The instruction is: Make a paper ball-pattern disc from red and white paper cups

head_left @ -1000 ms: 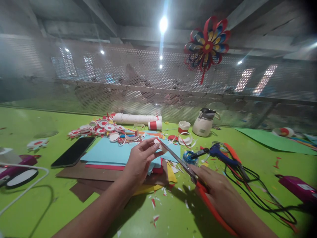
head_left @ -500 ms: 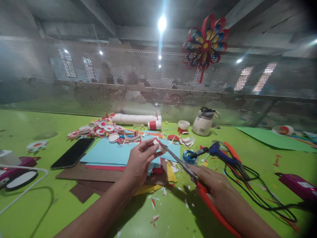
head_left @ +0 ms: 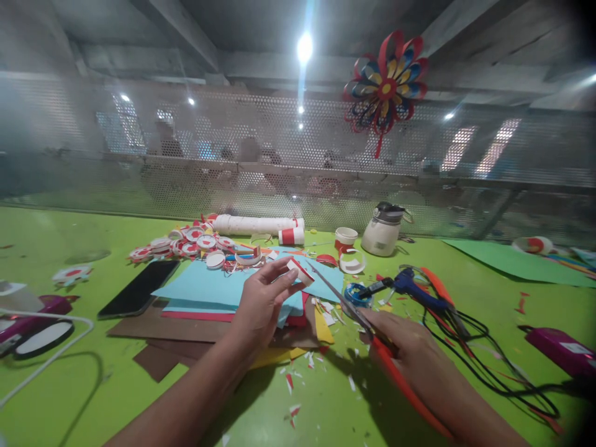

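Between the thumb and fingers of my left hand [head_left: 267, 298] is a small white paper cup piece [head_left: 302, 273] with a red edge, held tilted over the blue paper. My right hand [head_left: 405, 344] is closed round the red handles of a pair of scissors [head_left: 344, 304]. The blades point up and left, just right of the cup piece and apart from it. Beneath my left hand lie blue paper sheets [head_left: 200, 288] on red and brown ones [head_left: 186, 329]. Red and white scraps [head_left: 293, 413] are scattered on the green table [head_left: 261, 416].
Red-and-white paper discs [head_left: 190, 245] are heaped behind the paper, near stacked white cups [head_left: 254, 225]. A phone [head_left: 139, 288] lies left. To the right are a blue glue gun [head_left: 419, 288] with black cable, a tape roll [head_left: 357, 295] and a bottle [head_left: 382, 230]. A paper flower [head_left: 386, 87] hangs above.
The scissor blades have come away from the cup piece, which now shows more of its red edge. A curled white strip beside the white ring is no longer seen. Both hands have barely moved.
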Tool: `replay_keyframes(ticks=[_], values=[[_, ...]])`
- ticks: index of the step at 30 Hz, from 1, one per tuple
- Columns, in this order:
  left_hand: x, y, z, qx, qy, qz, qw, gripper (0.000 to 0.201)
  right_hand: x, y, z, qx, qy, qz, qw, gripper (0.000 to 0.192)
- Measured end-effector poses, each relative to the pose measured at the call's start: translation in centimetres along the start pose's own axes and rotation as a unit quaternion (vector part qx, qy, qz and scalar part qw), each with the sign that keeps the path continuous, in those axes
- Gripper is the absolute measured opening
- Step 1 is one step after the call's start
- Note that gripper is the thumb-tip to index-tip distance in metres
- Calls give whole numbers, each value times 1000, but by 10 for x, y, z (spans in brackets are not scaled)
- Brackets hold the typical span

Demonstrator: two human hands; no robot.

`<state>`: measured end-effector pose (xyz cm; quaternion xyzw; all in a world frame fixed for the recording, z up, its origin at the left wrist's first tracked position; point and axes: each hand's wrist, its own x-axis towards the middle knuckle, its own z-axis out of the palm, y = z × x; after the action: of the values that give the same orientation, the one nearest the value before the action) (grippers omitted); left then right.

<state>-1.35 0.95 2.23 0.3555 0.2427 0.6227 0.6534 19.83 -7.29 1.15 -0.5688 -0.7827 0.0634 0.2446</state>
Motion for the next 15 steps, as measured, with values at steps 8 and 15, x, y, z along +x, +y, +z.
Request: replay_keyframes(ticks=[8, 15], values=[[-3, -1, -1, 5, -13, 3, 1000, 35, 4, 9, 0, 16, -2, -12, 1000, 39], [0, -5, -5, 11, -37, 9, 999, 38, 3, 2, -1, 35, -18, -31, 999, 41]])
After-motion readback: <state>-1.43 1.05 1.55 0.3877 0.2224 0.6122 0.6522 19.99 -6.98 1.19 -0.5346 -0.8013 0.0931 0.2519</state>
